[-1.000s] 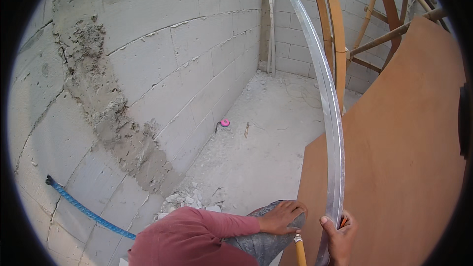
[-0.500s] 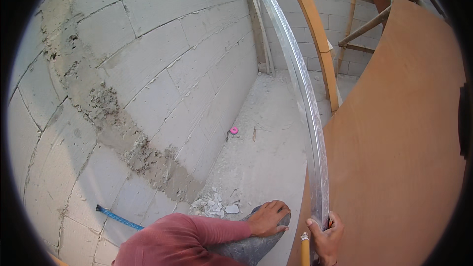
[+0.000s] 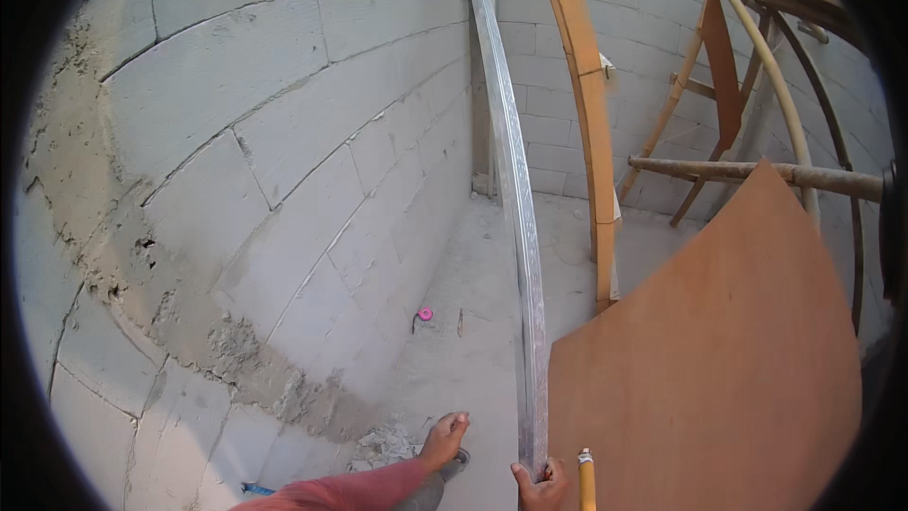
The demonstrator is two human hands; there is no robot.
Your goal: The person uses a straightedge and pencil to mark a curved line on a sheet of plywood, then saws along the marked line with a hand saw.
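View: we have one head-worn fisheye camera | Facing: down and forward along a block wall [image 3: 284,151] toward a room corner | Nearness: our hands sit close at the bottom edge, floor [image 3: 492,360] farther | Shared: no second view.

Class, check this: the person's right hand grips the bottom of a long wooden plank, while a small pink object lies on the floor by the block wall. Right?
Not quite. In the head view the right hand grips a long silvery metal strip, not a wooden plank. The small pink object does lie on the floor by the block wall.

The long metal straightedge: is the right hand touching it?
Touching. The head view shows the right hand with fingers wrapped around the lower end of the long metal straightedge.
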